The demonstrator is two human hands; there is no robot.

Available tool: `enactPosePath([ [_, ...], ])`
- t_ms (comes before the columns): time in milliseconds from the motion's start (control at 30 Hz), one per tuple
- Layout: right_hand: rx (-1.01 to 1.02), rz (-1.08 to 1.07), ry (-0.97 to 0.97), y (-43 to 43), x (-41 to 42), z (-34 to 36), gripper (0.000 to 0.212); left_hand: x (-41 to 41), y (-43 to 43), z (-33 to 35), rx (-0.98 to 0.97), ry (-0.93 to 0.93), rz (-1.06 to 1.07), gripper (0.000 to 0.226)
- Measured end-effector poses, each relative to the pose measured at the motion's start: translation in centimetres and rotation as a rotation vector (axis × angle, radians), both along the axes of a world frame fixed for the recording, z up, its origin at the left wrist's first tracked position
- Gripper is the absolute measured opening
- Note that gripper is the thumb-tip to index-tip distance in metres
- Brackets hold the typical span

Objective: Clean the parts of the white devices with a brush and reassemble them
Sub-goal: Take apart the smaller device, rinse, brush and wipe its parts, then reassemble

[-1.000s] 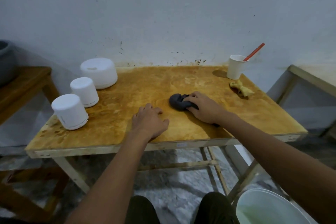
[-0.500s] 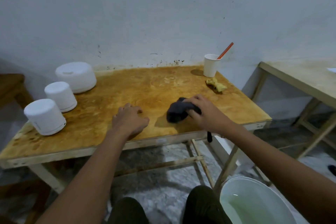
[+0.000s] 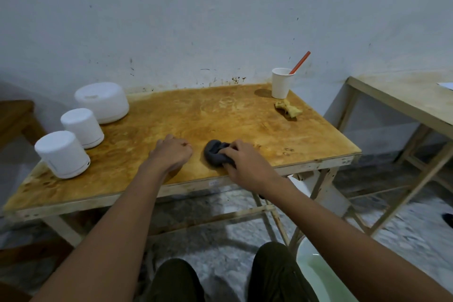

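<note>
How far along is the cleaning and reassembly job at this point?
Done: unclear; the three white devices stand closed on the table at left, which fits either untouched or finished. In hand: the right hand grips a dark cloth on the table; the left hand rests beside it, empty. Left: the brush sits in the cup, so any brushing isn't underway.

The table (image 3: 220, 115) is showing orange-brown with pale blotchy marks. The big device (image 3: 101, 102), the middle device (image 3: 82, 127) and the near device (image 3: 62, 153) are all looking white. The cloth (image 3: 215, 152) is looking dark grey, the cup (image 3: 280, 83) white, its stick (image 3: 300, 62) orange-red and the rag (image 3: 288, 111) yellow.
</note>
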State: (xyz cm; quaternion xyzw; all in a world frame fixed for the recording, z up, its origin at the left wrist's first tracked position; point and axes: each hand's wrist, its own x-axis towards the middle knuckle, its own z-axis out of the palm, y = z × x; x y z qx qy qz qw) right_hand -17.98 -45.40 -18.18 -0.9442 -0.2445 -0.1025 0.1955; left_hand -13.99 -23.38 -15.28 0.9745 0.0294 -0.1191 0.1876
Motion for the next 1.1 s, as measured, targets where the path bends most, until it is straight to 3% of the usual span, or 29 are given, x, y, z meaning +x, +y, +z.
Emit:
enactPosePath([
  [100, -0.030, 0.203, 0.005, 1.6, -1.7, 0.2, 0.039, 2.2, 1.2, -1.9, 0.056, 0.018, -0.026, 0.064],
  [167, -0.020, 0.288, -0.003, 2.2, -2.2, 0.4, 0.038, 2.1, 1.0, -1.8, 0.086, 0.022, -0.031, 0.058],
  [333, 0.122, 0.042, -0.029, 2.9, -1.1, 0.5, 0.034, 0.9, -0.2, -0.9, -0.028, -0.081, 0.009, 0.044],
  [433, 0.026, 0.167, -0.015, 3.0, -2.0, -0.3, 0.038, 1.6, 0.6, -1.3, -0.036, -0.031, 0.019, 0.047],
  [567, 0.148, 0.342, 0.188, 1.3, -3.8, 1.1, 0.031, 0.8, 0.5, -0.9, 0.023, -0.069, 0.026, 0.049],
  [667, 0.363, 0.191, 0.211, -1.0, -3.8, 2.1, 0.025, -0.9, -1.2, -0.5, -0.007, -0.271, 0.093, 0.038],
  [800, 0.565, -0.183, 0.101, -6.4, -1.8, 3.6, 0.023, -1.8, -4.1, -0.6, 0.071, -0.342, 0.041, 0.053],
  [933, 0.488, -0.499, -0.008, -12.3, 1.4, 3.5, 0.028, -1.6, -6.0, -0.5, 0.098, -0.231, 0.009, 0.065],
  [1100, 0.308, -0.740, -0.012, -16.3, 4.3, 2.6, 0.035, -1.1, -5.7, -0.4, 0.095, -0.183, 0.004, 0.064],
])
